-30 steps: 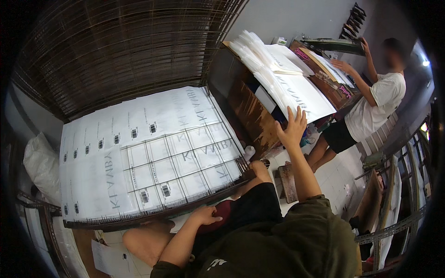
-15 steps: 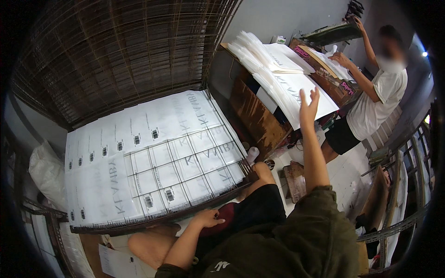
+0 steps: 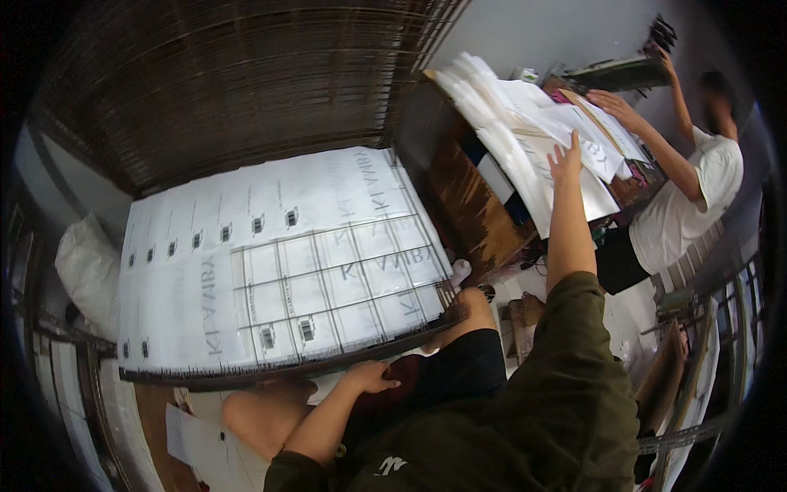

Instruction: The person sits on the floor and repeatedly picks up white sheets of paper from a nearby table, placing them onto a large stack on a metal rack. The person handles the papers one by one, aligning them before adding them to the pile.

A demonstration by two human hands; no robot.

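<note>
My right hand (image 3: 566, 161) reaches forward with its fingers spread. It is over a thick stack of white printed sheets (image 3: 525, 184) on a wooden bench. Just beyond its fingertips, a white sheet with dark lettering (image 3: 601, 153) slants from a printing board toward the stack. Whether my fingers touch this sheet I cannot tell. My left hand (image 3: 373, 377) rests on my thigh, fingers loosely stretched and holding nothing. Before my knees, a wire drying rack (image 3: 328, 297) carries rows of white printed sheets (image 3: 164, 299).
A co-worker at the right has one hand (image 3: 616, 108) by the printing board and the other on a raised, dark screen frame (image 3: 619, 75). Several wire racks (image 3: 246, 90) tilt up behind the sheets. A white sack (image 3: 88, 264) stands at the left.
My right hand has moved slightly right and up over the stack. The lettered sheet has come off the board toward my hand, with the co-worker's hand following. My left hand stays on my thigh.
</note>
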